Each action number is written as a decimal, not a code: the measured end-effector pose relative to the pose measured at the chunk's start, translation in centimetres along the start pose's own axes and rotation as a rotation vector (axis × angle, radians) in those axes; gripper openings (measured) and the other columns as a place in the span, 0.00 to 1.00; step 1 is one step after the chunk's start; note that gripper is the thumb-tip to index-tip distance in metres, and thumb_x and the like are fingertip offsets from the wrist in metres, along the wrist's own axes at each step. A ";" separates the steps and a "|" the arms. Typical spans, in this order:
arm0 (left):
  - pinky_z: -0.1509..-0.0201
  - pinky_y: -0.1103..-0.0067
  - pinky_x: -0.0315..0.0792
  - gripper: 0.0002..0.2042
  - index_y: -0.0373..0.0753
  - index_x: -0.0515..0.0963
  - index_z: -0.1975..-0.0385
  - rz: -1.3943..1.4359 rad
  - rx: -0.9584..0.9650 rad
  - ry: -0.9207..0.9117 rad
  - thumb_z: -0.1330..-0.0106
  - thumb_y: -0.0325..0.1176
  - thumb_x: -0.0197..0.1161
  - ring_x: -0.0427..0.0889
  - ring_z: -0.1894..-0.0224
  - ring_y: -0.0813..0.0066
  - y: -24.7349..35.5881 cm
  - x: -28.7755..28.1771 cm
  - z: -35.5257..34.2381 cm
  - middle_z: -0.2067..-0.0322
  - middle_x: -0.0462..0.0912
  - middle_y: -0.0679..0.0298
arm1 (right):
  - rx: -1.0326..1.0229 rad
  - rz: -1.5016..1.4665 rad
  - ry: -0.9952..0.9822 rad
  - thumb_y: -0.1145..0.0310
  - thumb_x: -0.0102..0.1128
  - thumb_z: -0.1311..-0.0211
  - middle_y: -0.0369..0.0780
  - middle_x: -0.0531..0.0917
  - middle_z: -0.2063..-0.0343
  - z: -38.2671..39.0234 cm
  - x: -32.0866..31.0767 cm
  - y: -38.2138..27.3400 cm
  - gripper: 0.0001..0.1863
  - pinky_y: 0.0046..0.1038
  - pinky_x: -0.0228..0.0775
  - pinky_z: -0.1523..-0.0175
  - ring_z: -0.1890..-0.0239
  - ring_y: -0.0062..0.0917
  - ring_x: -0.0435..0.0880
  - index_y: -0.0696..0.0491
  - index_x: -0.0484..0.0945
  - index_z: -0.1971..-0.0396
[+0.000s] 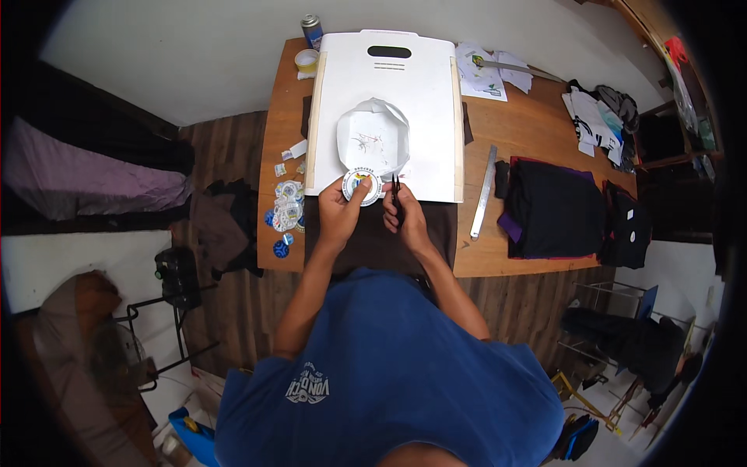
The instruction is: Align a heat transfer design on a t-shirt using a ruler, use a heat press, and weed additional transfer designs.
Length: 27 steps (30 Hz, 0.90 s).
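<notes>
left hand (339, 212) pinches the round patch (359, 189); right hand (405, 218), curled closed, grips the snips (396, 191) just beside it.

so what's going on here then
The person's left hand holds a round white patch, and the right hand holds a dark pointed tool close beside it. Just beyond them, an open white container with small scraps in it sits on a white board. More round pieces lie heaped to the left.
</notes>
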<state>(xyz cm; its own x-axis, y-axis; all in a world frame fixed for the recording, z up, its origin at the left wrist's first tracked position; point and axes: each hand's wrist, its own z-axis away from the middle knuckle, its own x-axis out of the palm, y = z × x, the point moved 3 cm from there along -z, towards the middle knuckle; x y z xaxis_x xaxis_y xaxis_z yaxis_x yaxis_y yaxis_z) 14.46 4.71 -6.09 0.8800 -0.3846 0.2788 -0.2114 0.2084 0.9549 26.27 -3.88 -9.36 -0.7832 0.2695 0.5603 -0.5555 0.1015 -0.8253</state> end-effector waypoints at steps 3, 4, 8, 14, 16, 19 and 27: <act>0.59 0.85 0.74 0.09 0.29 0.83 0.56 -0.014 -0.017 0.010 0.27 0.30 0.65 0.81 0.63 0.86 0.4 0.5 -0.1 0.63 0.87 0.65 | 0.012 0.069 0.003 0.56 0.40 0.18 0.32 0.67 0.72 -0.3 0.0 -0.6 0.18 0.17 0.57 0.76 0.78 0.13 0.62 0.55 0.71 0.46; 0.59 0.85 0.74 0.09 0.29 0.83 0.56 -0.015 -0.020 0.006 0.27 0.30 0.65 0.81 0.63 0.86 0.4 0.6 -0.1 0.64 0.87 0.66 | 0.031 0.110 0.035 0.57 0.42 0.18 0.31 0.67 0.74 -0.3 0.3 -1.0 0.18 0.17 0.56 0.77 0.79 0.12 0.62 0.55 0.71 0.45; 0.60 0.85 0.73 0.10 0.29 0.83 0.56 -0.031 0.002 0.000 0.27 0.31 0.65 0.81 0.63 0.86 0.3 0.3 -0.3 0.64 0.86 0.66 | 0.085 0.168 0.061 0.56 0.43 0.17 0.29 0.64 0.82 -0.1 1.0 -2.5 0.19 0.16 0.54 0.78 0.83 0.11 0.59 0.56 0.72 0.44; 0.61 0.84 0.74 0.11 0.29 0.83 0.56 -0.066 0.042 -0.002 0.26 0.32 0.64 0.81 0.63 0.86 0.5 0.6 -0.5 0.64 0.87 0.66 | -0.047 0.146 -0.019 0.56 0.40 0.16 0.26 0.60 0.85 -0.6 0.1 -1.3 0.20 0.17 0.49 0.80 0.86 0.10 0.55 0.57 0.74 0.51; 0.61 0.84 0.74 0.11 0.29 0.83 0.57 -0.087 0.055 -0.009 0.26 0.32 0.64 0.81 0.64 0.86 0.4 0.7 -0.5 0.65 0.87 0.66 | -0.013 0.116 -0.021 0.55 0.39 0.16 0.27 0.60 0.85 -0.5 0.2 -1.0 0.19 0.18 0.49 0.79 0.85 0.11 0.54 0.56 0.74 0.52; 0.62 0.83 0.74 0.11 0.30 0.84 0.59 -0.114 0.055 0.009 0.27 0.33 0.64 0.82 0.65 0.85 0.5 0.9 -0.4 0.67 0.88 0.65 | 0.039 0.026 -0.011 0.55 0.39 0.16 0.27 0.60 0.84 -0.5 0.9 -1.4 0.19 0.18 0.49 0.78 0.85 0.11 0.54 0.55 0.73 0.55; 0.64 0.83 0.74 0.12 0.30 0.84 0.61 -0.150 0.079 0.029 0.28 0.35 0.65 0.82 0.67 0.85 -0.6 0.9 -0.8 0.69 0.88 0.64 | 0.046 0.026 -0.020 0.53 0.36 0.16 0.30 0.60 0.83 -0.3 1.2 -0.9 0.20 0.21 0.49 0.78 0.84 0.14 0.54 0.54 0.69 0.59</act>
<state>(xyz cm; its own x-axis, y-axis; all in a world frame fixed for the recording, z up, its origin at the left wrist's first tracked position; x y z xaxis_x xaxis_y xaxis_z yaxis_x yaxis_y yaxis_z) 15.75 4.89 -6.52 0.9157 -0.3800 0.1305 -0.1087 0.0784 0.9910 25.93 -3.35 -8.02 -0.8026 0.2524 0.5405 -0.5469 0.0502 -0.8357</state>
